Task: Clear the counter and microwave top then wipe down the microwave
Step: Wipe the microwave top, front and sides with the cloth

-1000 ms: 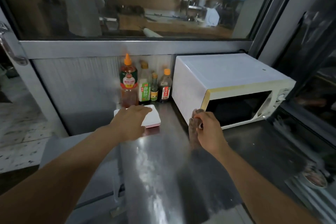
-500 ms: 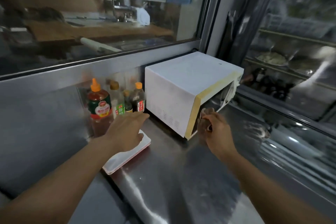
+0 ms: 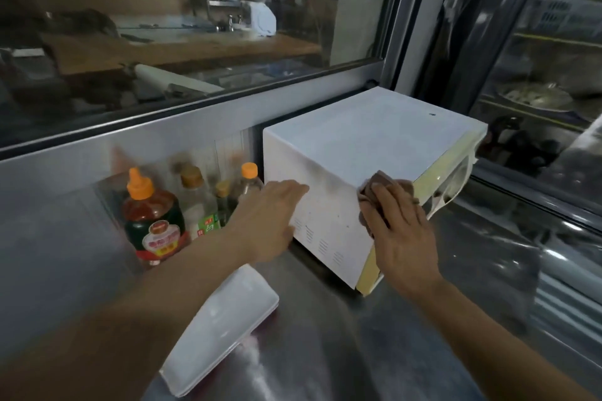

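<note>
Steel counter (image 3: 325,335) ran along a glass partition (image 3: 163,42); white microwave (image 3: 358,153) sat at its far end, angled, top bare. Left of it a cluster of sauce bottles (image 3: 153,221) stood against the back panel. A white lidded container (image 3: 221,329) lay flat on the counter in the near foreground, apart from the microwave.

Change from a second ago: left hand (image 3: 270,221) had lifted off the white container and crossed to the microwave's vented side panel. Right hand (image 3: 397,221), then short of the oven at its lower front corner with the cloth bunched, had come up onto the upper front corner. Judged: clearing looked finished for the top, and wiping was starting.

Left arm stretched forward, palm down, fingers straight and together, tips touching the side panel near its upper edge; likely steadying the oven. Right arm reached in from lower right, hand laid flat over the brown cloth (image 3: 381,185), fingers extended and slightly spread, pressing it against the corner where side panel met the yellowed door frame. Cloth peeked out above the fingertips.
</note>
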Motion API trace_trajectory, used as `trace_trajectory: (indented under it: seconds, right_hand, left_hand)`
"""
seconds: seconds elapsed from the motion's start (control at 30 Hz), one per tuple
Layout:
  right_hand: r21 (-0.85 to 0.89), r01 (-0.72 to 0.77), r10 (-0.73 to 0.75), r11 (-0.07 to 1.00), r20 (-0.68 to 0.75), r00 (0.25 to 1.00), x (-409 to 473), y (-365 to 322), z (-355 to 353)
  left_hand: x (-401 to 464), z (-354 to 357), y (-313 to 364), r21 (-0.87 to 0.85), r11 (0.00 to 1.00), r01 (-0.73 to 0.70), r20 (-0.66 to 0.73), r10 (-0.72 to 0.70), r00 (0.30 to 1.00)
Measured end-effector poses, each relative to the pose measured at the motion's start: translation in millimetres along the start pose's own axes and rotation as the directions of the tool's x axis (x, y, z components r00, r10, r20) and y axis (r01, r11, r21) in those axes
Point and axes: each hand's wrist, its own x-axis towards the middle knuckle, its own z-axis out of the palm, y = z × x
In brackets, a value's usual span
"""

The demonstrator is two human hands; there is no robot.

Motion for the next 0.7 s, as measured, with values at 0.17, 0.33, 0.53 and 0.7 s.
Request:
trace_trajectory:
  seconds: [0.17, 0.33, 0.53, 0.7]
  right_hand:
    - [-0.128, 0.054, -0.063, 0.99, -0.067, 0.996, -7, 4, 18]
    - [-0.173, 0.076, -0.097, 0.982, -0.119, 0.988, -13, 5, 23]
    - [-0.282, 0.113, -0.121, 0.953, -0.012, 0.993, -40, 1, 29]
    - [-0.36, 0.127, -0.07, 0.924, 0.166, 0.984, -54, -18, 41]
  left_hand:
    - [40, 3, -18, 0.016, 0.999, -0.035, -0.094, 0.036, 0.995]
    - [71, 9, -41, 0.051, 0.998, -0.027, -0.169, 0.035, 0.985]
    - [94, 21, -79, 0.021, 0.998, -0.067, -0.172, 0.069, 0.983]
    - [101, 31, -92, -0.123, 0.981, -0.15, -0.24, 0.117, 0.964]
